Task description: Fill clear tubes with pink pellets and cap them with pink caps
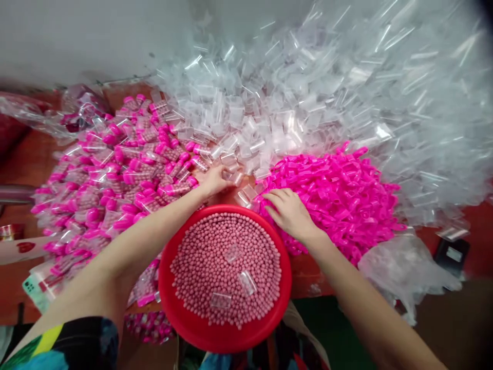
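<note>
The step in hand is judged to be the picking of small parts, because both hands are placed at the edges of the heaps behind the red bowl (227, 343). By the left hand (214, 181) a clear case (236, 178) is touched at the fingertips, but whether it is firmly gripped cannot be told. The right hand (288, 211) is laid with bent fingers on the near left edge of the pink pieces (339, 200); whether one of them is pinched is hidden. The large heap of clear cases (292, 103) is spread behind, and the filled cases (127, 169) with pink ends are piled at the left. In the bowl, three loose cases (247, 282) are seen lying on the pink beads (208, 246). For the next move, a sure hold on one single part by each hand is probably called for, without neighbouring parts being dragged along.
</note>
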Available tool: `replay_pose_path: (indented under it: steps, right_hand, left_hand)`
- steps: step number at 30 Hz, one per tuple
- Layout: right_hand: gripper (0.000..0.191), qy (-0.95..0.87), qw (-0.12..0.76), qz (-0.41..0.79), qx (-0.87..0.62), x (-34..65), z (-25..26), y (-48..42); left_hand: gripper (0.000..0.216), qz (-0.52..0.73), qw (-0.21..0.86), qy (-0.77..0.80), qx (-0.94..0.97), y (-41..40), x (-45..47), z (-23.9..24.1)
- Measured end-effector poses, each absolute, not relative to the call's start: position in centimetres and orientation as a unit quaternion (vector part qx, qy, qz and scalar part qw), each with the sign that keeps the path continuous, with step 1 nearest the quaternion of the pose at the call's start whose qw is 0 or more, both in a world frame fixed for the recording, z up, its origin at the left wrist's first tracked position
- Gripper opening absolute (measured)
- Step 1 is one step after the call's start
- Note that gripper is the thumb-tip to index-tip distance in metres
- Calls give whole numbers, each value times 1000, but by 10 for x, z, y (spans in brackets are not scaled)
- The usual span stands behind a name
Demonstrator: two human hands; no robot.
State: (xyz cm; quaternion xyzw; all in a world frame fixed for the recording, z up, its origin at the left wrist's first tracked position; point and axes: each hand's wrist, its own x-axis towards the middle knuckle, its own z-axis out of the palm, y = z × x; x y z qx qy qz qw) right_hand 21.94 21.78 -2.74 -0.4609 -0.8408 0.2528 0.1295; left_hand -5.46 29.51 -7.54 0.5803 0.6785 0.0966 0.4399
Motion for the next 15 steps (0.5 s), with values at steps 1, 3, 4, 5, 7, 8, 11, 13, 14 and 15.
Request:
replay_pose_path:
  steps: [1,3,4,5,7,8,11,13,14,15]
  right_hand:
    - [39,-873,79,236,-420,208,-32,231]
    - [51,-913,14,207,-351,183,-38,249]
    - [55,-923,2,197,-332,170,-41,255]
    - [56,-926,-3,193,-325,158,-44,259]
    - [63,-919,11,188,-348,135,-51,268]
    - [64,-917,19,189,-350,126,-54,272]
    - [46,-924,0,194,-329,106,-57,285]
    - [28,-923,-42,181,-338,97,-54,293]
    - [26,-919,-56,169,-351,93,-51,297]
    - [26,-916,-60,158,-365,88,-48,302]
  left_hand:
    - [51,120,473,675,553,291,-60,-72]
    - [48,156,516,661,523,280,-68,-60]
    - [46,167,511,661,525,274,-70,-54]
    - [44,178,505,662,525,268,-71,-48]
    - [39,187,506,658,525,259,-69,-42]
    - [39,189,509,654,526,257,-69,-40]
    - [43,170,472,676,540,259,-75,-41]
    - [35,165,414,712,542,268,-88,-43]
    - [30,171,381,733,538,274,-96,-45]
    - [26,182,348,752,530,282,-106,-48]
